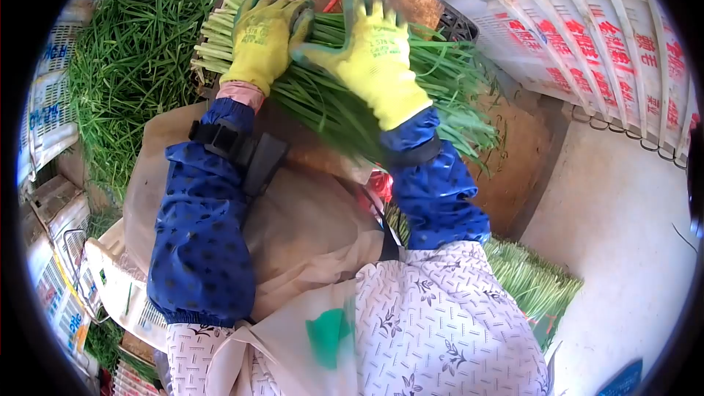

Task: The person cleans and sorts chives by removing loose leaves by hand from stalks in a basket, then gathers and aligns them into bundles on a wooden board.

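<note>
A bunch of green garlic chives (315,106) lies across a brown board (517,176), its pale stem ends pointing left and its leaves fanning right. My left hand (260,40), in a yellow glove, is closed over the bunch near the stems. Farther right, my right hand (372,55), gloved the same way, rests over the leaves with thumb and fingers spread; its fingertips are smeared by motion. Just beyond the bunch, between both hands, a small red strip (334,1) shows.
A big heap of loose green chives (136,66) lies at left beside white plastic crates (55,92). Upright white crate panels with red lettering (601,44) stand at right. Below right, more bundled chives (532,279) sit near my body. A dark crate rim (462,26) edges the board's far side.
</note>
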